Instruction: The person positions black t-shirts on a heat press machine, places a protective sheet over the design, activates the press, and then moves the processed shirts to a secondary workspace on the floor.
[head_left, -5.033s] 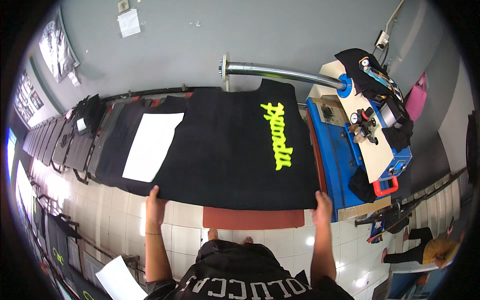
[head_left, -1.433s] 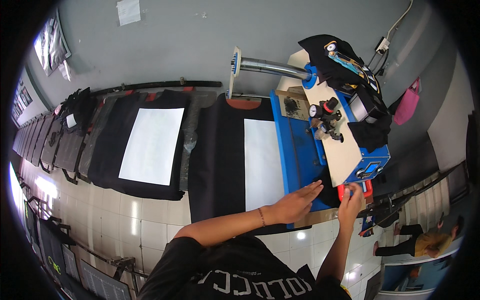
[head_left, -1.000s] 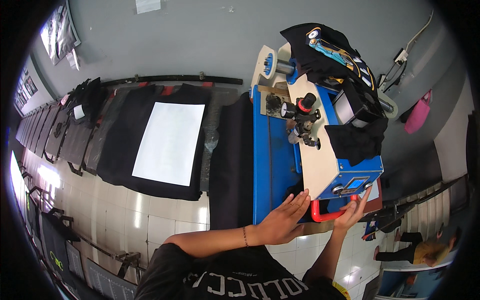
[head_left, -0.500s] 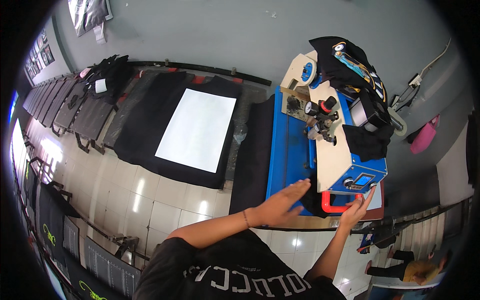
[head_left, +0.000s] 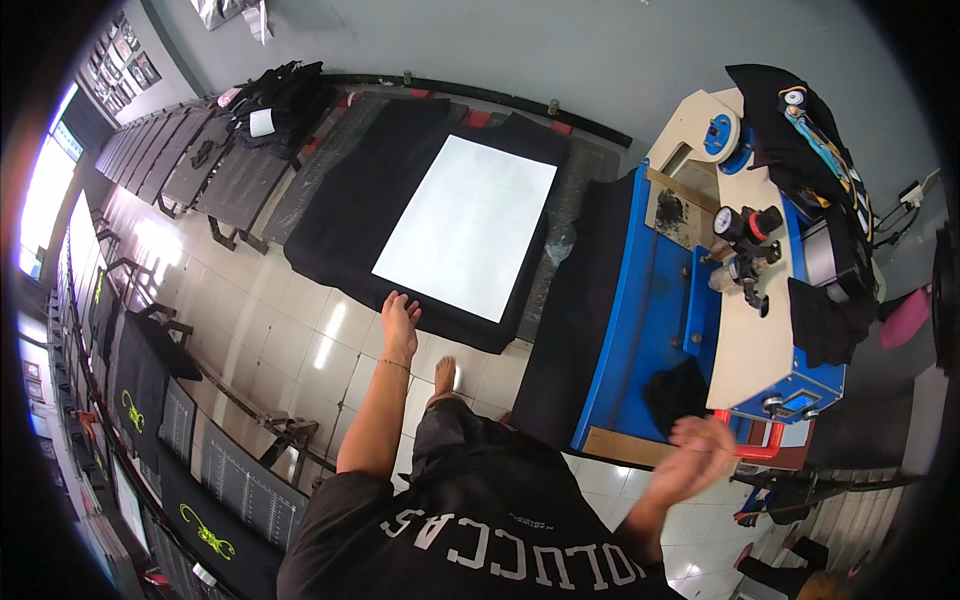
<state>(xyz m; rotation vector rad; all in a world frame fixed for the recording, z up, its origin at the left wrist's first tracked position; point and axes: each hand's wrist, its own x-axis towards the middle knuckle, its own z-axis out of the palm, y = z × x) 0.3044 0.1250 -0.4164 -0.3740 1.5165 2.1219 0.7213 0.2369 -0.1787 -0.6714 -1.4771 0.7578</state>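
A large white sheet [head_left: 468, 225] lies on a black shirt [head_left: 335, 215] spread over a flat board. My left hand [head_left: 401, 322] is at the shirt's near edge, just below the sheet's near left corner. Its fingers are loosely apart with nothing in them; whether they touch the cloth is hard to tell. My right hand [head_left: 693, 458] is off the controls, beside the red handle [head_left: 765, 440] of a blue and cream heat press [head_left: 760, 350]. Motion smears its fingers. A dark cloth pad [head_left: 676, 395] sits on the press's blue base.
Black cloth [head_left: 572, 320] covers the board between shirt and press. A printed black garment [head_left: 800, 130] drapes over the press top, near a pressure gauge [head_left: 727, 222]. Rows of boards [head_left: 242, 190] stretch left. Dark panels with green designs [head_left: 207, 530] stand lower left. Another person [head_left: 790, 570] is lower right.
My right hand has left the press's control button and pulled back from the handle. My left hand has swung left from the press to the shirt's near edge. The view has turned left.
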